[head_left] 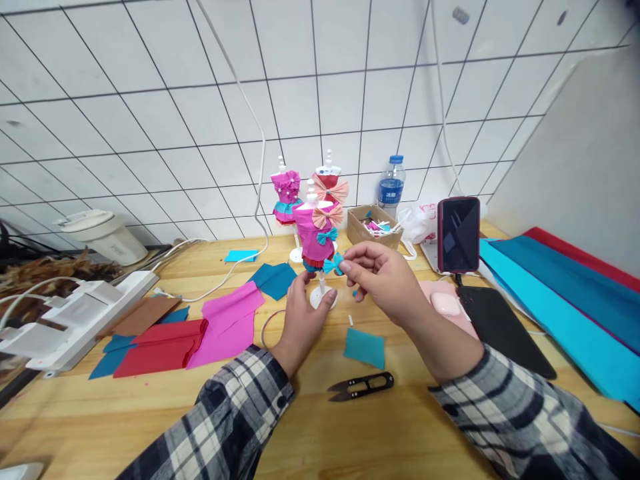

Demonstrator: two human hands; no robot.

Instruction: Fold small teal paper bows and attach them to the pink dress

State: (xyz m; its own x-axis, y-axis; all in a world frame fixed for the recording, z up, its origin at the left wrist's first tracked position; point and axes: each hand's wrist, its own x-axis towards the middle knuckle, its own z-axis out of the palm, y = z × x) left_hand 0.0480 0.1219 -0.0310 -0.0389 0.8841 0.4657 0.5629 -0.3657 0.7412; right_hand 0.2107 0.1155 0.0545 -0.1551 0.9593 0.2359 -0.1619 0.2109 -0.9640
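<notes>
A small white mannequin in a pink paper dress point(315, 240) stands on the wooden table point(350, 427), with an orange bow and a teal bow on its chest. My left hand point(303, 317) rests at its round base, fingers curled round the stand. My right hand point(383, 277) pinches a small teal paper bow point(333, 264) and holds it against the dress's lower hem. Two more dressed mannequins point(287, 193) stand behind it.
Black thread snips point(361, 387) and a teal paper square point(365, 347) lie near my wrists. Pink, red, brown and teal paper sheets point(200, 327) lie left. A cardboard box of scraps point(373, 225), a water bottle point(391, 183), a propped phone point(459, 233) and teal paper rolls point(565, 300) sit right.
</notes>
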